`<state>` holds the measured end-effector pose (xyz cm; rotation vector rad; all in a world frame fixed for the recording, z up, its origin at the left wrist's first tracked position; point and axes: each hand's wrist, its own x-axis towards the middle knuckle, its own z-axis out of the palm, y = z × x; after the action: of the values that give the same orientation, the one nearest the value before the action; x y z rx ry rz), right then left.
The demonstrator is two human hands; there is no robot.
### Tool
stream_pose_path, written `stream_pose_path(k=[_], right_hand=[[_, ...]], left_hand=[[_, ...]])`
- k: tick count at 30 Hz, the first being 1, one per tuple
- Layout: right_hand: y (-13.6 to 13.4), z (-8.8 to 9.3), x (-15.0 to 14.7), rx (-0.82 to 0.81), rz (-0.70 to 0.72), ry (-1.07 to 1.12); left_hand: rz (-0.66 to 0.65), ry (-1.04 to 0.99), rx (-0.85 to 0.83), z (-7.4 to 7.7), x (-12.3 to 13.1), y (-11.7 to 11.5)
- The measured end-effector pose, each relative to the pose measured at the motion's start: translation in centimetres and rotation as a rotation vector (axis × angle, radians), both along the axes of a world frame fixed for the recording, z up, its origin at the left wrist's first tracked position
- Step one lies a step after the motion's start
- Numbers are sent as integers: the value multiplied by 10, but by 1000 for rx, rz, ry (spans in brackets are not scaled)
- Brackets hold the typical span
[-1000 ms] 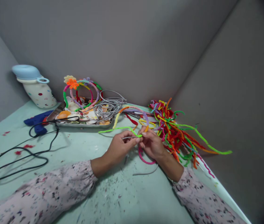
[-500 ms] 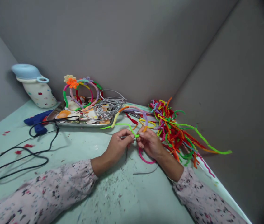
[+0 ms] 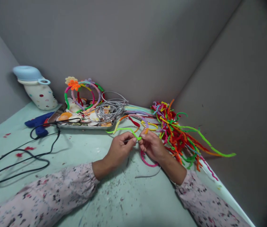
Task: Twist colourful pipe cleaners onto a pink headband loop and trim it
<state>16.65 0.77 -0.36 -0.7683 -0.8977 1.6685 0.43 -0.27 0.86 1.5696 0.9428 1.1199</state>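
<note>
lime strand (image 3: 127,129) dipped near tray edge (image 3: 88,127)

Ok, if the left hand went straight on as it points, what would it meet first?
Probably the bright green fuzzy stem at its fingertips, then the right hand just beyond; depth is hard to judge.

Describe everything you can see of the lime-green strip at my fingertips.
The lime-green strip looks thin and fuzzy, like a pipe cleaner. Its loose end points left, in front of the metal tray; from there it runs right, then bends down to a thicker bunch between the left hand and right hand. Exactly what touches it there is unclear.
</note>
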Motion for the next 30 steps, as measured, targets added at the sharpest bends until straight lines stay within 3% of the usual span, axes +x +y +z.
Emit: stream_pose_path(k=[5, 13, 25, 30], right_hand=[[2, -2, 1, 5, -5, 3], [2, -3, 2, -1, -5, -3], [0, 2, -1, -20, -4, -10], [1, 0, 1, -10, -14, -10]], left_hand=[[18, 23, 39, -1, 1, -3], [4, -59, -81, 4, 6, -6], [120, 183, 154, 3, 2, -6], [108, 189, 154, 1, 3, -7]])
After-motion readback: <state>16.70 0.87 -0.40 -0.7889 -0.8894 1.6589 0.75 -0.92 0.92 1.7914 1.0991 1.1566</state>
